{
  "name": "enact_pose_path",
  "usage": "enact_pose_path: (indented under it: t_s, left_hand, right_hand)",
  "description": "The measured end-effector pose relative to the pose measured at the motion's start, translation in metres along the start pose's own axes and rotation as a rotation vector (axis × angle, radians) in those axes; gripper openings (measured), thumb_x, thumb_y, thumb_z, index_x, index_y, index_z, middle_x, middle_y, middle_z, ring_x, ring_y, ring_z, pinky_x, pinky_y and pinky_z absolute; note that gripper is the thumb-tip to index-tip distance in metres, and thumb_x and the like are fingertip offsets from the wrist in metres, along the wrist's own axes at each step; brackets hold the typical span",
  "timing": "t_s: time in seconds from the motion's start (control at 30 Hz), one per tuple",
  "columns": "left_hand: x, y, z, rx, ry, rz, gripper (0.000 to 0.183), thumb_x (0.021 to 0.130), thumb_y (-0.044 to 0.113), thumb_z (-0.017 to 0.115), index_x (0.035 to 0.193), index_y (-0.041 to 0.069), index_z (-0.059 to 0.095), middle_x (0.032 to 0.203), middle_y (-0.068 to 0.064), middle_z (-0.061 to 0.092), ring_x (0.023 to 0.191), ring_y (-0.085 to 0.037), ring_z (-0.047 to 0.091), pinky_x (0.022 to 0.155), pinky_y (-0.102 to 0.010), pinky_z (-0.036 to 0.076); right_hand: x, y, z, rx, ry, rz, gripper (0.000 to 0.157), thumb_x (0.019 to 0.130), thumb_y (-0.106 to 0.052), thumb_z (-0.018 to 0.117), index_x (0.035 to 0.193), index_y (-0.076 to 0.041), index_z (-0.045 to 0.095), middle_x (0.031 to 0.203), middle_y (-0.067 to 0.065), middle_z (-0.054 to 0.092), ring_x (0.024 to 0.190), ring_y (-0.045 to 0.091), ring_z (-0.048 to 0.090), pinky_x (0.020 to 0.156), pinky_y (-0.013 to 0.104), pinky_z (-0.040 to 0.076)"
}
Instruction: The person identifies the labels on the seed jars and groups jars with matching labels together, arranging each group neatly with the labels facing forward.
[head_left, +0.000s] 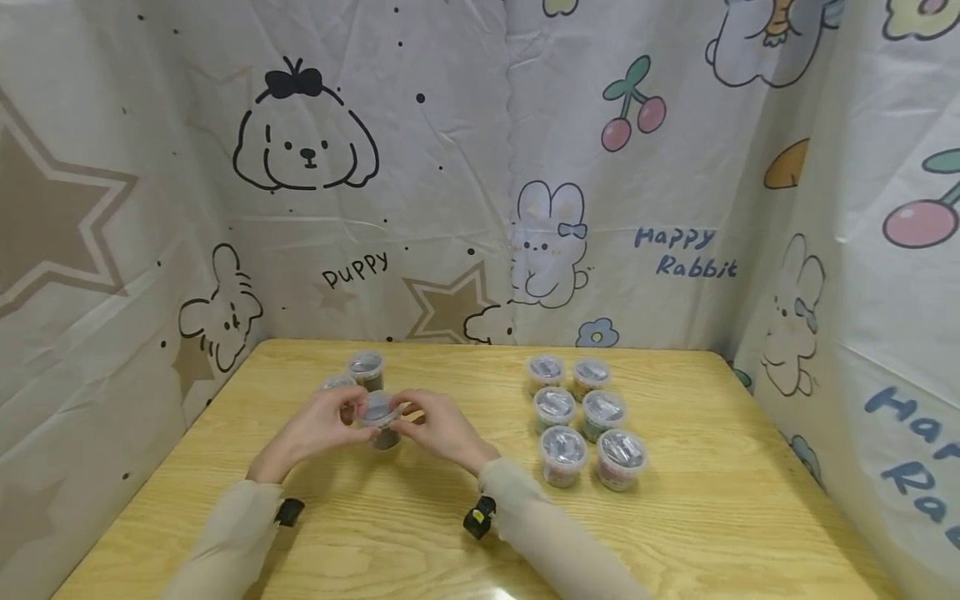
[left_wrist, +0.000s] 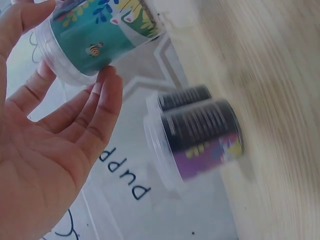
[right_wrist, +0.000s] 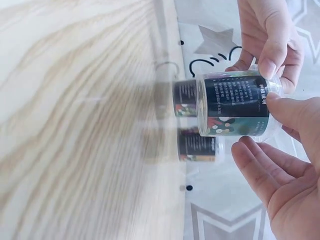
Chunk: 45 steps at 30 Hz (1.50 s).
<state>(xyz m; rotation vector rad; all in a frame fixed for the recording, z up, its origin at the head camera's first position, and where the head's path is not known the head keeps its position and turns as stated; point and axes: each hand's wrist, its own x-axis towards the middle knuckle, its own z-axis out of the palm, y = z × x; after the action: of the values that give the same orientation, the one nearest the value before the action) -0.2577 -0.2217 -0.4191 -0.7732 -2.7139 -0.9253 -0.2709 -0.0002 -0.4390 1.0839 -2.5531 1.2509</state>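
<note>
Both hands hold one small plastic cup (head_left: 386, 437) by its upper rim, at the left of the table in the head view. Its clear lid (head_left: 377, 406) faces up, and its wrap-around label is teal with animal pictures and a black panel of white print (right_wrist: 235, 102). On the left side of the rim, my left hand (head_left: 322, 421) pinches with thumb and fingers. My right hand (head_left: 438, 425) grips the opposite side, its thumb (right_wrist: 282, 107) against the lid edge. Just behind stand two similar cups; one (left_wrist: 205, 145) has a purple and black label.
Several lidded cups (head_left: 555, 406) stand in two columns at the right of the wooden table (head_left: 465, 533). A printed cloth (head_left: 450, 167) hangs behind the table and along both sides. Black wrist straps (head_left: 480, 518) show at the sleeves.
</note>
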Motion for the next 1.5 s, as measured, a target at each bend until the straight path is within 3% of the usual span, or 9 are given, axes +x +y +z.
enact_pose_path:
  t_s: [0.2,0.47,0.77,0.93,1.13,1.33,1.5]
  left_hand:
    - [0.011,0.008,0.009,-0.054,0.015,0.0,0.034,0.071,0.043,0.074,0.079,0.021,0.05,0.078,0.003,0.052,0.071,-0.018,0.052,0.058,-0.028,0.046]
    - [0.021,0.017,0.026,-0.139,0.135,0.03,0.035,0.071,0.039,0.075,0.083,0.018,0.05,0.08,0.004,0.052,0.082,-0.01,0.056,0.074,-0.038,0.051]
    - [0.029,0.028,0.044,-0.34,0.223,-0.006,0.037,0.073,0.04,0.074,0.09,0.016,0.052,0.095,0.001,0.058,0.09,-0.019,0.06,0.077,-0.042,0.051]
    - [0.038,0.036,0.052,-0.388,0.271,-0.005,0.036,0.073,0.039,0.074,0.093,0.017,0.054,0.1,0.0,0.056,0.095,-0.021,0.059,0.075,-0.04,0.052]
    - [0.048,0.049,0.054,-0.405,0.268,-0.028,0.034,0.076,0.037,0.072,0.098,0.017,0.055,0.101,0.0,0.057,0.093,-0.018,0.059,0.077,-0.039,0.051]
    - [0.049,0.073,0.042,-0.462,0.232,0.057,0.028,0.083,0.017,0.067,0.105,0.002,0.057,0.107,-0.013,0.058,0.098,-0.03,0.057,0.081,-0.047,0.048]
    - [0.05,0.08,0.037,-0.523,0.193,0.075,0.024,0.086,0.011,0.062,0.107,0.0,0.056,0.111,-0.015,0.058,0.104,-0.031,0.055,0.083,-0.043,0.048]
  right_hand:
    - [-0.006,0.006,-0.013,0.018,0.029,0.008,0.024,0.087,-0.025,0.062,0.11,-0.019,0.059,0.112,-0.007,0.058,0.097,0.013,0.059,0.071,0.014,0.048]
    - [-0.015,0.009,-0.028,0.005,0.093,-0.031,0.026,0.088,-0.021,0.06,0.114,-0.015,0.057,0.113,-0.003,0.058,0.098,0.013,0.059,0.071,0.016,0.049]
    - [-0.023,0.012,-0.04,-0.009,0.184,-0.044,0.032,0.091,-0.024,0.056,0.123,-0.018,0.054,0.122,-0.004,0.055,0.101,0.011,0.057,0.071,0.019,0.05]
    - [-0.025,0.016,-0.045,0.006,0.232,-0.017,0.033,0.091,-0.029,0.055,0.123,-0.021,0.054,0.121,-0.005,0.055,0.101,0.011,0.056,0.07,0.021,0.051]
    - [-0.026,0.018,-0.057,0.048,0.274,0.022,0.031,0.09,-0.031,0.056,0.119,-0.021,0.056,0.118,-0.005,0.057,0.101,0.012,0.057,0.072,0.027,0.052]
    - [-0.029,0.018,-0.069,0.118,0.277,0.09,0.029,0.09,-0.032,0.056,0.117,-0.021,0.056,0.117,-0.002,0.058,0.104,0.017,0.057,0.077,0.029,0.051]
    - [-0.03,0.019,-0.076,0.172,0.269,0.161,0.027,0.089,-0.035,0.057,0.114,-0.026,0.056,0.116,-0.006,0.057,0.105,0.013,0.055,0.08,0.031,0.05]
